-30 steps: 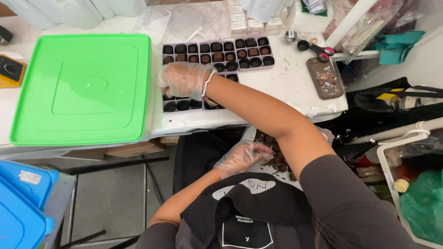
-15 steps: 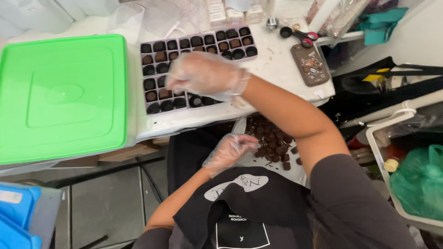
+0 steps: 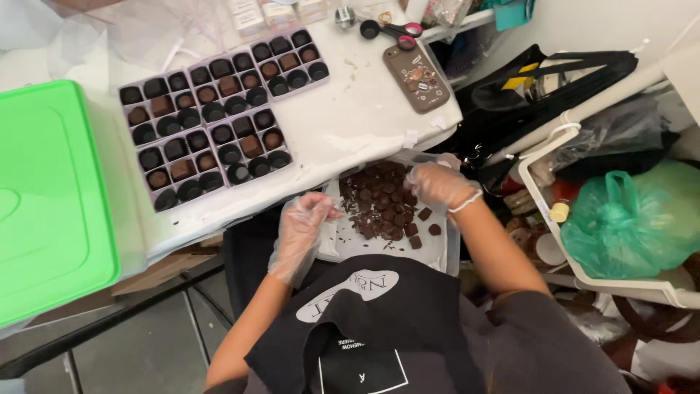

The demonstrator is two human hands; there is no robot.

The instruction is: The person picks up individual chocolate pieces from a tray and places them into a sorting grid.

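A white tray (image 3: 430, 252) rests on my lap and holds a pile of dark chocolate pieces (image 3: 383, 204). My right hand (image 3: 437, 182), in a clear glove, reaches down onto the right side of that pile with its fingers curled; whether it holds a piece is hidden. My left hand (image 3: 306, 219), also gloved, grips the tray's left edge. On the white table above lie purple compartment trays (image 3: 211, 138), partly filled with chocolates in dark cups.
A green plastic lid (image 3: 51, 211) covers a box at the left of the table. A phone (image 3: 421, 79) and scissors (image 3: 394, 29) lie at the table's far right. To my right stand a white basket (image 3: 554, 219), a green bag (image 3: 627, 211) and a black bag (image 3: 539, 80).
My right hand has come back from the compartment trays on the table to the chocolate pile on my lap. My left hand has stayed at the lap tray.
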